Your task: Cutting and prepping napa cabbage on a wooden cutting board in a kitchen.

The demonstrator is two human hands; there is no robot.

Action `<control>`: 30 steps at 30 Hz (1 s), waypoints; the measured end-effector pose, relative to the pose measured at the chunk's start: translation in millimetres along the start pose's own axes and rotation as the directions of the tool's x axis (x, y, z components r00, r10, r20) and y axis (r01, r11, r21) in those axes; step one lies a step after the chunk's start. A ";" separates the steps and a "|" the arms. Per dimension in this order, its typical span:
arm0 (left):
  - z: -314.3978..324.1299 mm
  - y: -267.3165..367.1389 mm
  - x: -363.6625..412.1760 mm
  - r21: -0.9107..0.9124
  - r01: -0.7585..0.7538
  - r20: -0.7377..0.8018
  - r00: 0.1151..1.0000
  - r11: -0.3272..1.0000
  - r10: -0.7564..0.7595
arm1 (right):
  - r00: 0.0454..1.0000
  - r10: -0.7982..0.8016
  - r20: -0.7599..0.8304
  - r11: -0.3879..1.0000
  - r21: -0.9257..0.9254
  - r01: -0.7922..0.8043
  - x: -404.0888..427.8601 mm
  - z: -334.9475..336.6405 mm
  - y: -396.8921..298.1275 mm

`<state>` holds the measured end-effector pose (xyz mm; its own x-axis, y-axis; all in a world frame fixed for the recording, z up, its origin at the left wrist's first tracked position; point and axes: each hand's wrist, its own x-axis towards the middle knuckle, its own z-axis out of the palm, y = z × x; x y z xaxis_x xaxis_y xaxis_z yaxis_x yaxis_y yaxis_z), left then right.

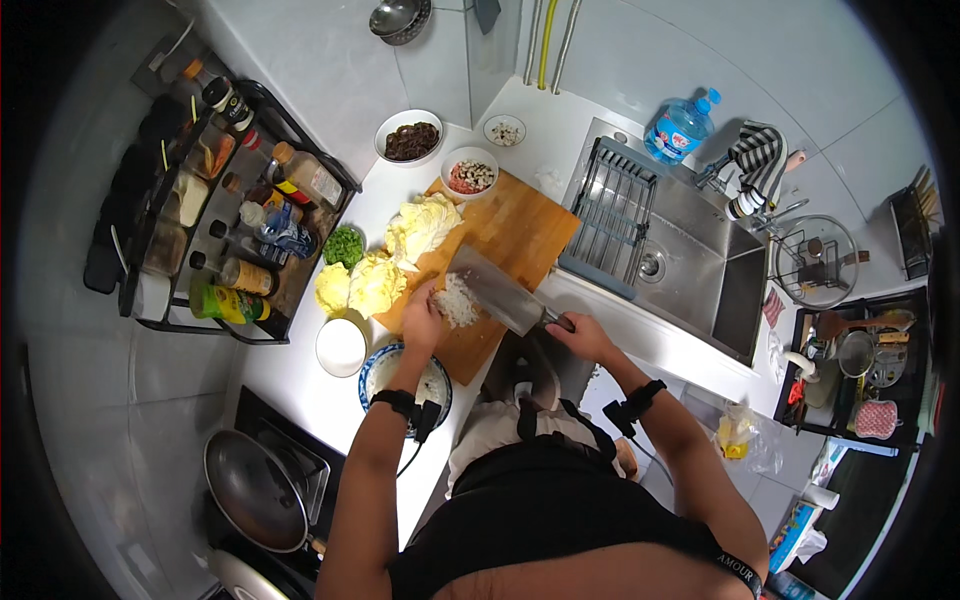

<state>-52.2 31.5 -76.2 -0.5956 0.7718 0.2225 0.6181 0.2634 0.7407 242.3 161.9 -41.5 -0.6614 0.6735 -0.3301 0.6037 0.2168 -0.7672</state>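
Note:
My right hand (585, 336) grips the dark handle of a broad cleaver (499, 289). The blade lies low over a wooden cutting board (517, 217), slanting up and to the left. Just left of the blade sits a heap of finely chopped white food (457, 304). My left hand (421, 319) is at that heap's left side, its fingertips at the edge; how far its fingers are closed is unclear. Pale yellow cabbage leaves (424, 225) rest partly on the board's upper left edge. Below my left hand, my forearm partly covers a blue-patterned bowl (366, 379) with whitish contents.
Bowls of pink and dark chopped food (470, 177), dark brown strips (411, 141) and chopped greens (343, 246) stand around the board, beside a white bowl (341, 349). A steel sink (694, 225) with a drying rack (611, 214) is right; a seasoning shelf (315, 169) and wok (255, 487) are left.

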 end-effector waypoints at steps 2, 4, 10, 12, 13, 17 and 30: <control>-4.7 -5.1 3.6 -0.008 0.069 -0.018 0.997 0.998 -0.069 | 0.992 0.123 0.016 0.989 0.081 -0.123 -4.1 -1.7 -7.1; -3.6 -2.0 6.5 0.019 0.198 -0.038 0.980 0.980 -0.198 | 0.968 0.250 0.030 0.954 0.162 -0.251 -8.2 -2.5 -1.5; 15.9 5.1 -3.1 -0.080 0.224 -0.081 0.970 0.971 -0.231 | 0.930 0.363 0.051 0.849 0.393 -0.353 -21.2 10.7 27.2; 33.2 -2.4 -10.7 0.058 0.169 -0.183 0.971 0.984 -0.156 | 0.940 0.333 -0.076 0.908 0.294 -0.298 -17.8 25.3 21.0; 41.3 -1.3 -12.8 0.197 0.118 -0.261 0.963 0.973 -0.064 | 0.940 0.334 -0.077 0.909 0.289 -0.300 -15.6 30.3 18.2; 63.0 12.8 -21.0 0.158 0.190 -0.270 0.952 0.969 -0.142 | 0.968 0.224 -0.112 0.970 0.121 -0.210 -5.0 47.8 7.5; 68.5 20.3 -15.6 0.120 0.232 -0.439 0.885 0.965 -0.157 | 0.998 0.059 -0.034 0.991 0.119 -0.055 2.5 96.0 -19.6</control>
<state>4.9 64.4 -108.1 -0.8494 0.3876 0.3583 0.5205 0.5027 0.6902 186.0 91.4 -80.1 -0.6088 0.7088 -0.3563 0.5820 0.0938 -0.8078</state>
